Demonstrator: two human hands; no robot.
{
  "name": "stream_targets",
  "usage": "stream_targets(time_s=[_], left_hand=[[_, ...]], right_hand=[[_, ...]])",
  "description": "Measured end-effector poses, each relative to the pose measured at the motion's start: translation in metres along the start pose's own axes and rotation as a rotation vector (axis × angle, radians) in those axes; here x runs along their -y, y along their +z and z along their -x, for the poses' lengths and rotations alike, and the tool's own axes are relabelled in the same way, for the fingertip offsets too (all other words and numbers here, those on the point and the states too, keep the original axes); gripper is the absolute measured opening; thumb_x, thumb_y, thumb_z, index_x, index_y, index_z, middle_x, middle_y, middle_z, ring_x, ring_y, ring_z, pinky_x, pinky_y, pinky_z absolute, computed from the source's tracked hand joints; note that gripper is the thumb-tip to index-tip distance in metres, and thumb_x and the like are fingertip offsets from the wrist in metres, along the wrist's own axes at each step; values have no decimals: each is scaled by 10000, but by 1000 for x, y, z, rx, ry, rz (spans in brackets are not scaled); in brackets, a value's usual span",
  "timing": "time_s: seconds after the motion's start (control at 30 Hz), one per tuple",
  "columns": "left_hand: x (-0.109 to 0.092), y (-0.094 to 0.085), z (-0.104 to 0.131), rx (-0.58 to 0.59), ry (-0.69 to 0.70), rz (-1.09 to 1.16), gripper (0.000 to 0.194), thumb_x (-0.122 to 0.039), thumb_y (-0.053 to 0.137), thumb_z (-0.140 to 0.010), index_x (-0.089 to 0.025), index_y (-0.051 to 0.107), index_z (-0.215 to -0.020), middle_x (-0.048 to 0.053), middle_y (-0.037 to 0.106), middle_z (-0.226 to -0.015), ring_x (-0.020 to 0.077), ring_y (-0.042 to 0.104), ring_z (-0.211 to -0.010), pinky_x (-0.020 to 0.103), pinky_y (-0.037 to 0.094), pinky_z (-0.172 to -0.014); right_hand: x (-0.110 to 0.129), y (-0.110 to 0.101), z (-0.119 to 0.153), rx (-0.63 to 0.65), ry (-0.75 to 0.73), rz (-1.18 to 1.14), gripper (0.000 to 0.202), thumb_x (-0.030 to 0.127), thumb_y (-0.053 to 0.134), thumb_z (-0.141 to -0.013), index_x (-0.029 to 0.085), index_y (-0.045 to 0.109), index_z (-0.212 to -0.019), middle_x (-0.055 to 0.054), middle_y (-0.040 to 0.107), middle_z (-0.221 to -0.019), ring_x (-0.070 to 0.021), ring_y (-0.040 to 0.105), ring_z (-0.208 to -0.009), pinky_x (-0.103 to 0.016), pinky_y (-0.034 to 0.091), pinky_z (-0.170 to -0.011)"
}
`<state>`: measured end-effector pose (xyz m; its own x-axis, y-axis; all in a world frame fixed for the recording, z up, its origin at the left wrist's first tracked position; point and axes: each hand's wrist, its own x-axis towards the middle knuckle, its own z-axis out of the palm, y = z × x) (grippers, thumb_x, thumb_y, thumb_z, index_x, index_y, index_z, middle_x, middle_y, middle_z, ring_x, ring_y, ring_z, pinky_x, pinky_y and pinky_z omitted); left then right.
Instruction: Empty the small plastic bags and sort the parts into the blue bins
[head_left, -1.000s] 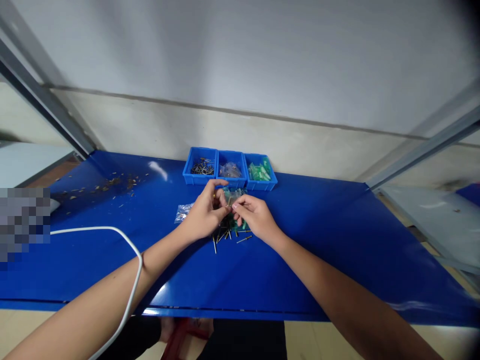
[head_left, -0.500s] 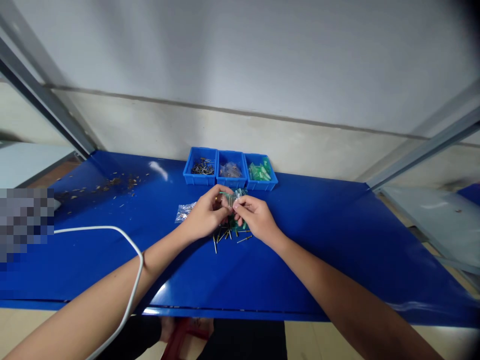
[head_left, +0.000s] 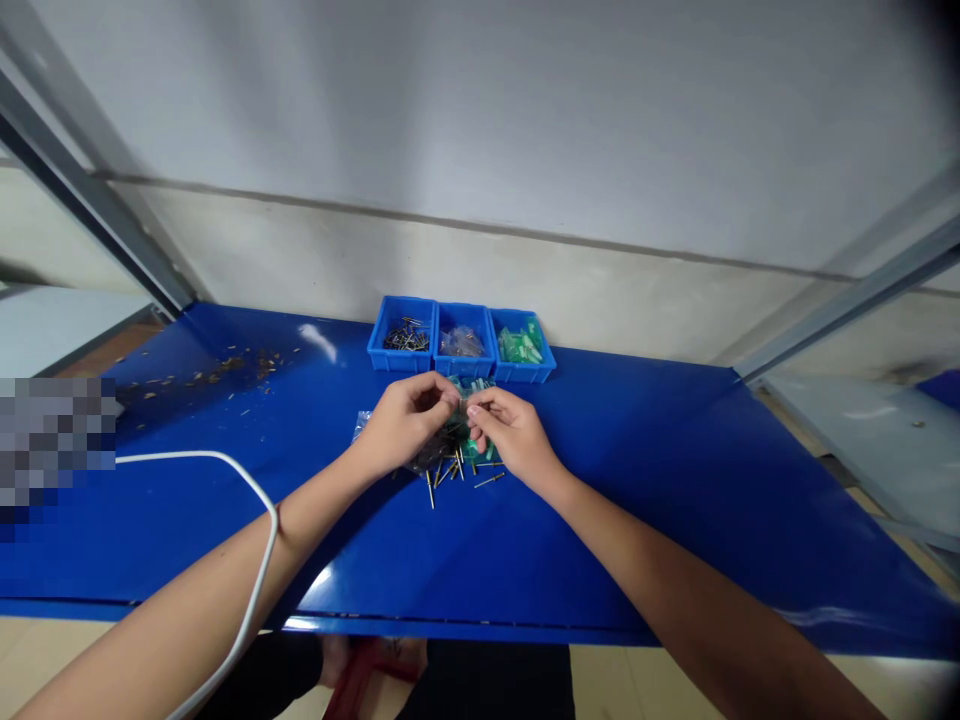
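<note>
My left hand (head_left: 409, 420) and my right hand (head_left: 516, 432) are close together over the pile, thumbs and fingers pinched tip to tip. A small gap separates the fingertips. Whatever they pinch is too small to make out. Below them lie several thin metal pins (head_left: 490, 480) with brass-coloured parts, fanned out on the blue table (head_left: 555, 560). Green plastic pieces (head_left: 480, 450) lie partly under my right fingers. A clear plastic bag (head_left: 361, 424) shows beside my left hand, mostly covered by it.
Three blue bins stand in a row behind my hands: one of metal pins (head_left: 406, 336), one of clear bags (head_left: 461, 343), one of green pieces (head_left: 521, 345). Brown debris (head_left: 232, 365) is scattered at the left. A white cable (head_left: 262, 560) crosses my left forearm.
My left hand has drawn slightly left and its fingers have closed into a pinch, opening a small gap between the hands. The right hand stays nearly in place.
</note>
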<state>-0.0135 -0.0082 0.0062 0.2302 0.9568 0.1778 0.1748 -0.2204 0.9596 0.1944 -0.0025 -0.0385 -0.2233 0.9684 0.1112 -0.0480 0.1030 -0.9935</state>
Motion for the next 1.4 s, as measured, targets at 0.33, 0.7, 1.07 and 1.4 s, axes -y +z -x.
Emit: stream_targets(time_s=[0.33, 0.7, 1.07, 1.4], left_hand=[[-7, 2, 6, 53, -68, 65, 111, -312, 739, -982, -208, 717, -949, -3, 718, -680, 162, 627, -561, 294, 508, -574], [7, 6, 2, 57, 9, 120, 213, -316, 866, -891, -206, 691, -941, 18, 764, -817, 157, 682, -710, 271, 547, -653], [19, 6, -2, -14, 1, 117, 322, -328, 893, -905, -224, 658, -1098, 11, 725, -916, 146, 651, -716, 285, 539, -633], [14, 6, 0, 62, -8, 97, 244, -286, 847, -901, -221, 645, -1022, -18, 674, -846, 133, 618, -678, 290, 525, -639]], right_hand=[[6, 1, 4, 25, 76, -61, 498, 746, 906, -915, 273, 787, -1013, 66, 586, -532, -157, 553, -415, -277, 464, -387], [-5, -1, -2, 16, 10, -146, 480, 593, 992, -880, 263, 712, -1086, 19, 712, -885, -169, 731, -619, -270, 608, -441], [-5, 4, 0, 6, -33, -112, 412, 495, 952, -935, 291, 606, -1026, 56, 674, -794, -157, 720, -607, -241, 587, -458], [-5, 4, 2, 1, -35, -89, 378, 462, 921, -953, 284, 590, -994, 74, 649, -720, -130, 630, -496, -246, 543, -447]])
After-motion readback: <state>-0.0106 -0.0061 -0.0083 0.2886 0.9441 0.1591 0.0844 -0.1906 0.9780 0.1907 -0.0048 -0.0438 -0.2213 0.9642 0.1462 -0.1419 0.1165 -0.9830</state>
